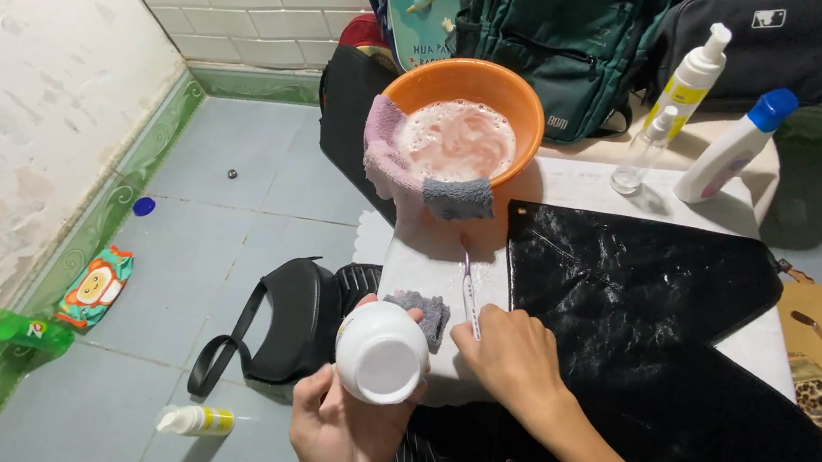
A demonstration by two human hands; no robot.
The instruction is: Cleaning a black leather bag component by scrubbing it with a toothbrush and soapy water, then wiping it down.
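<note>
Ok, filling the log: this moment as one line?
left hand: holds white bottle | right hand: holds toothbrush | black bag: on table

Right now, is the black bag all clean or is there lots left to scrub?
Looks partway. Done: the orange basin holds foamy water, and the black bag is smeared with white suds. In hand: the left hand holds a white bottle; the right hand holds a toothbrush beside the bag. Left: suds not yet wiped off.

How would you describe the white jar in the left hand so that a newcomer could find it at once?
Start at the orange basin of foamy water on the white table. Come down toward the camera to the left hand. It holds the white jar, round and squat, unlike the tall bottles nearby.
</note>
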